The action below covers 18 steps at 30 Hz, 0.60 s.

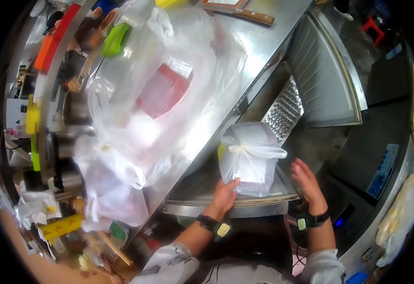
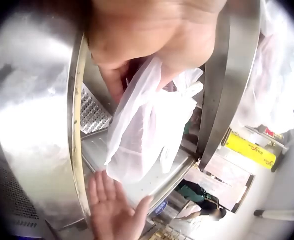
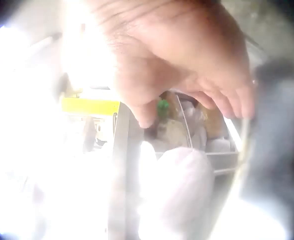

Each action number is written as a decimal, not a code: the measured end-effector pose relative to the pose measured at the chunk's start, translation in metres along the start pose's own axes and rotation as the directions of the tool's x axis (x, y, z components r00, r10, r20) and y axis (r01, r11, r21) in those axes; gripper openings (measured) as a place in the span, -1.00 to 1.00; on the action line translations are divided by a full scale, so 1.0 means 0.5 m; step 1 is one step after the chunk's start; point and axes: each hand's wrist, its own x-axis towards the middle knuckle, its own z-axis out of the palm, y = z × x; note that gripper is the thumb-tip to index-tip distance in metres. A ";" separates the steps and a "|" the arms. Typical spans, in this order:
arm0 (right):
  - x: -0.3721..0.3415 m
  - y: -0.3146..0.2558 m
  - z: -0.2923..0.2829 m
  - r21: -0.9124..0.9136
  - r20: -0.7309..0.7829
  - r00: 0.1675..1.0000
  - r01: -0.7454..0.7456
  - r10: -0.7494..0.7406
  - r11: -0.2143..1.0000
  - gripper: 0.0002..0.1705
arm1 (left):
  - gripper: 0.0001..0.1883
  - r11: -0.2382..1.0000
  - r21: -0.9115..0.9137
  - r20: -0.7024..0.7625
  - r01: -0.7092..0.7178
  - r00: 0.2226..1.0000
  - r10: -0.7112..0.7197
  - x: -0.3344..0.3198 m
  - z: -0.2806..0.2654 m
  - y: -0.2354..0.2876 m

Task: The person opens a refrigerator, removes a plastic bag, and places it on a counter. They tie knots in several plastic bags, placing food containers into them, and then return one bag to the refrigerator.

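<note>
Knotted bag [image 1: 249, 165] sits btwn both hands, in front of the steel counter [image 1: 259, 47]. L hand [image 1: 223, 196] grips its lower L corner, thumb on the near face, other fingers partly hidden; R hand [image 1: 309, 182] is open, fingers extended, just beside the bag's R side, apparently w/o contact. Bag is thin white semi-see-through plastic, tied w/ loose ends on top, bulky and box-ish, pale label-like patch on the near face, bit of yellow-green at its L edge; contents too blurred to ID. Behind it, perforated metal panel [image 1: 285, 111] inside an open steel cabinet, ribbed door [image 1: 330, 71] swung out to the R. On the counter, lg clear bag [image 1: 202, 66] w/ a red pack [image 1: 164, 92] inside, white label at its top; smaller white bag [image 1: 112, 189] nearer the person, contents unclear
</note>
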 end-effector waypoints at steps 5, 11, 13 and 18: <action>0.051 -0.039 0.090 0.460 0.488 0.859 -0.405 0.157 0.790 -0.31 | -0.45 0.993 0.105 0.071 -0.054 0.996 0.047 -0.072 0.060 0.030; -0.094 -0.101 0.099 0.578 0.366 0.929 -0.276 0.059 0.768 -0.43 | -0.43 0.944 0.278 0.247 -0.178 0.963 0.109 -0.196 0.112 0.128; -0.145 -0.135 0.107 0.639 0.349 0.937 -0.260 0.029 0.724 -0.43 | -0.42 0.870 0.417 0.341 -0.263 0.933 0.119 -0.231 0.119 0.160; -0.216 -0.227 0.141 0.668 0.172 0.969 0.016 -0.176 0.744 -0.43 | -0.39 0.808 0.447 0.449 -0.384 0.878 0.169 -0.305 0.193 0.269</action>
